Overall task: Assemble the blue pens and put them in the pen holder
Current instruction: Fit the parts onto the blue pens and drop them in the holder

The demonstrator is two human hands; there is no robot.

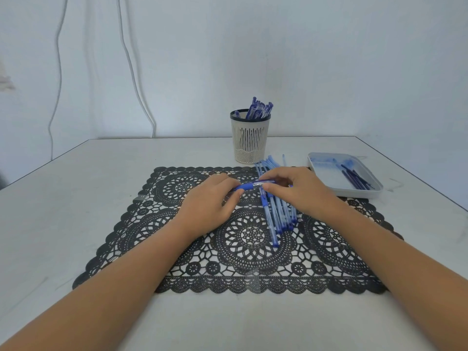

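Left hand [210,201], right hand [296,191] pinch one pen [249,186]; perhaps six barrels [276,214]; one holder [250,143].

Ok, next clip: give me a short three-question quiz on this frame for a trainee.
1. True or false: the pen holder is empty.
2. Which hand grips the blue pen? A. the left only B. the right only C. both
3. Fill in: the loose pen barrels lie mostly on the black lace ____.

Key
1. False: several assembled pens stand in it.
2. C: the left hand and the right hand each grip it.
3. mat
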